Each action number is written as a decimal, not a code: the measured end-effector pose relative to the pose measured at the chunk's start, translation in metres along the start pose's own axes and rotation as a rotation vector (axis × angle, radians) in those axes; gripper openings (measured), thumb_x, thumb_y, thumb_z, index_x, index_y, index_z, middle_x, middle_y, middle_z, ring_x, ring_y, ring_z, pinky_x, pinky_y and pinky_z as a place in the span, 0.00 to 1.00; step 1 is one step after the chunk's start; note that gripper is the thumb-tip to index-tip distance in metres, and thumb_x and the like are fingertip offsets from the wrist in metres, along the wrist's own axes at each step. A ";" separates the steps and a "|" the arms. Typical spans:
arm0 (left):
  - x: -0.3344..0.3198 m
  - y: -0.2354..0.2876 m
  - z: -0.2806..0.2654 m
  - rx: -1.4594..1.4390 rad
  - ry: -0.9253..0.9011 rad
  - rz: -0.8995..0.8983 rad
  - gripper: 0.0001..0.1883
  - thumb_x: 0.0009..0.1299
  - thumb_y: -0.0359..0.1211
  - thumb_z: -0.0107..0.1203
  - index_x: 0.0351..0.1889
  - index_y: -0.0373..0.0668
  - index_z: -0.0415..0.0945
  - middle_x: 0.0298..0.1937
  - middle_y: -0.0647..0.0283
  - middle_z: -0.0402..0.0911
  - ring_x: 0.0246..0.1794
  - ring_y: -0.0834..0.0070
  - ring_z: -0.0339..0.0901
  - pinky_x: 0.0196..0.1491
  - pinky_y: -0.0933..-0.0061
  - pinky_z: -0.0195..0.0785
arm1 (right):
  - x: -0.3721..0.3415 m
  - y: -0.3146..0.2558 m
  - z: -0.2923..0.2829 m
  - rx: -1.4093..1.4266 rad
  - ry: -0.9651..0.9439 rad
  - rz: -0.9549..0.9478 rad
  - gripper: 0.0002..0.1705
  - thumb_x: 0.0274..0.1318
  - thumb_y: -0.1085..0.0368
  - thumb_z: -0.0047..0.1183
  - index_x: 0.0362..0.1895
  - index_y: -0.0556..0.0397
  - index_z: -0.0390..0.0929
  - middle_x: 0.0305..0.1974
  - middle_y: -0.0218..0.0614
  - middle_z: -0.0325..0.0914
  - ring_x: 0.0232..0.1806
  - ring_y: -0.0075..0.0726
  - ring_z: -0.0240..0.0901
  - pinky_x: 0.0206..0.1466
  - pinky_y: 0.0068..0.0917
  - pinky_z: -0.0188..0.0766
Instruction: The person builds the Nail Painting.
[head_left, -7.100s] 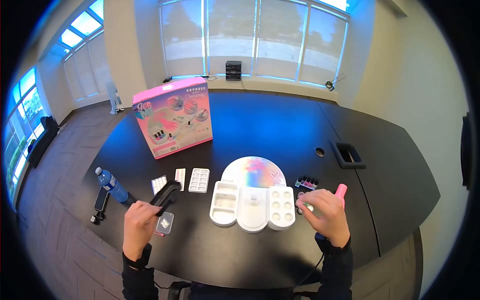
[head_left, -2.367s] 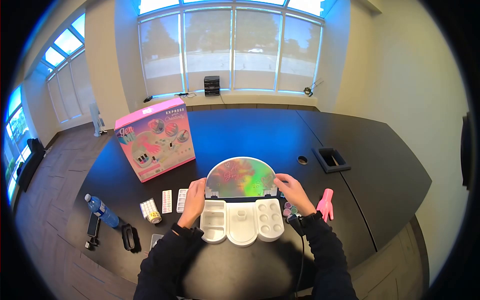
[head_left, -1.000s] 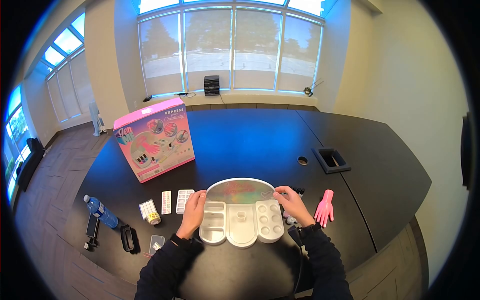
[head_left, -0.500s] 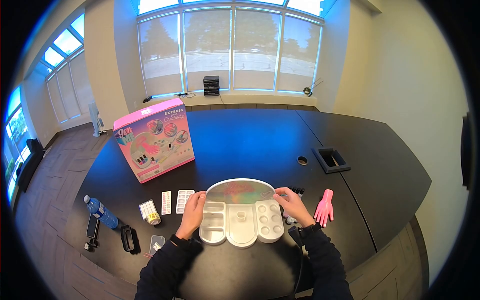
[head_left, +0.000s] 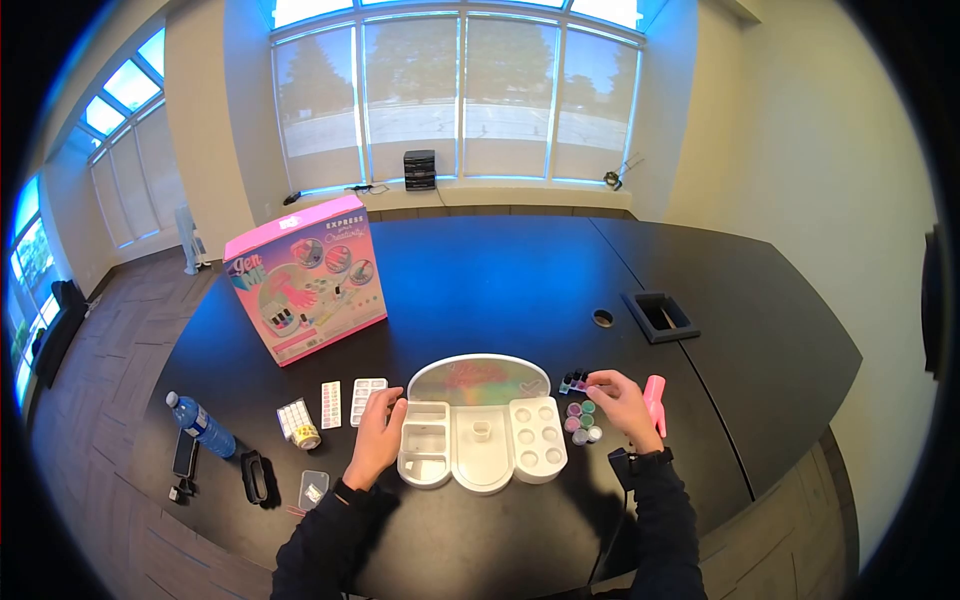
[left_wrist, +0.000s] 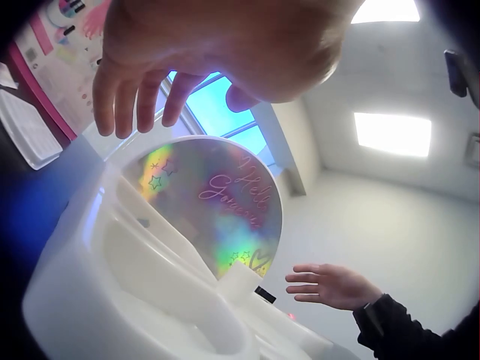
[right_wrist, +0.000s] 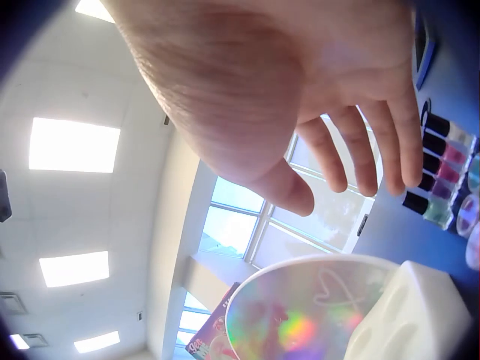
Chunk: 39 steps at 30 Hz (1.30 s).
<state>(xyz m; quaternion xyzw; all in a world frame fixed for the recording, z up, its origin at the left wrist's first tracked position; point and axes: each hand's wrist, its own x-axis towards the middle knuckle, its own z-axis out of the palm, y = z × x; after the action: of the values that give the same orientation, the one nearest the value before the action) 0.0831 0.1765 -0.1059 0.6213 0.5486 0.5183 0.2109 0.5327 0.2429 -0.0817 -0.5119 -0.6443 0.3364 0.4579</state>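
A white vanity organizer [head_left: 482, 462] stands on the table before me, with an iridescent half-round mirror-like panel [head_left: 478, 376] upright along its back. Beside the left compartments is my left hand [head_left: 377, 437]. Its fingers are relaxed and hold nothing, and the left wrist view [left_wrist: 225, 52] shows them spread above the panel's edge. My right hand [head_left: 625, 408] hovers right of the organizer, fingers loosely extended, overlapping part of a row of nail polish bottles [head_left: 572, 383]. Those bottles [right_wrist: 442, 169] have black caps. A pink model hand [head_left: 655, 395] lies just beyond my right hand.
Small glitter pots [head_left: 582, 424] sit right of the organizer. At left are a pink box [head_left: 308, 285], a water bottle [head_left: 203, 425], a black strap-like loop [head_left: 257, 478], a white tray [head_left: 369, 400], sticker sheets [head_left: 331, 404] and a small clear case [head_left: 314, 489].
The panel, earlier held raised by both hands, now stands lower at the organizer's back. My right hand has let go and moved right toward the bottles; my left hand has eased off the panel.
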 end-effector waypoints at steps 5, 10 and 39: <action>-0.010 0.013 -0.007 0.084 -0.017 0.041 0.19 0.85 0.37 0.59 0.66 0.33 0.79 0.64 0.47 0.81 0.67 0.48 0.81 0.70 0.56 0.73 | -0.012 0.010 -0.041 -0.142 0.144 0.073 0.21 0.64 0.62 0.72 0.58 0.57 0.87 0.53 0.41 0.91 0.56 0.39 0.89 0.59 0.37 0.84; -0.018 0.031 -0.014 0.176 -0.024 0.136 0.20 0.83 0.37 0.60 0.66 0.34 0.78 0.68 0.45 0.80 0.70 0.43 0.78 0.73 0.53 0.71 | -0.024 0.053 -0.074 -0.489 0.319 0.009 0.27 0.56 0.60 0.74 0.59 0.58 0.87 0.59 0.48 0.86 0.62 0.55 0.84 0.66 0.44 0.80; -0.047 0.061 -0.035 0.278 -0.059 0.211 0.27 0.76 0.30 0.65 0.71 0.33 0.74 0.71 0.42 0.78 0.73 0.41 0.76 0.75 0.52 0.70 | -0.049 0.091 -0.085 -0.619 0.132 0.320 0.61 0.35 0.46 0.88 0.73 0.61 0.76 0.63 0.51 0.82 0.64 0.61 0.81 0.65 0.50 0.81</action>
<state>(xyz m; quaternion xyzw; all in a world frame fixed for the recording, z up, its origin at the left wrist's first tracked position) 0.0872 0.1045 -0.0620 0.7134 0.5403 0.4383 0.0834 0.6472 0.2151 -0.1452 -0.7417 -0.5962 0.1587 0.2631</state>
